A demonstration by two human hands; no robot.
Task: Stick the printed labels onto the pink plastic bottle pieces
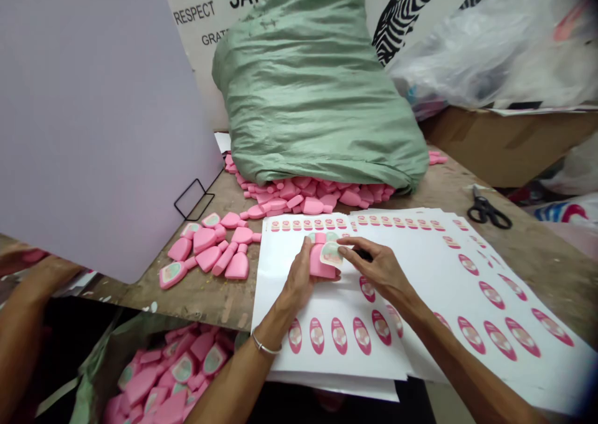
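Note:
My left hand [301,274] is closed around a small pink plastic bottle [318,266] above the sticker sheets. Between the thumb and fingers of my right hand [380,267] is a pale oval-topped sticker [331,253], lying against the bottle's face; how far it is stuck down I cannot tell. Something dark shows under my right fingers. Below my hands lie white sticker sheets [322,365] printed with pink oval and small labels. To the left is a group of loose pink bottles [205,240], some bearing pale stickers.
A big green sack [317,94] rests on a heap of pink bottles [313,205]. Black scissors [488,211] lie at the right. A grey panel [93,100] with a wire stand separates another person's arm [28,312]. Below the table edge, a green bag [93,362] holds stickered bottles.

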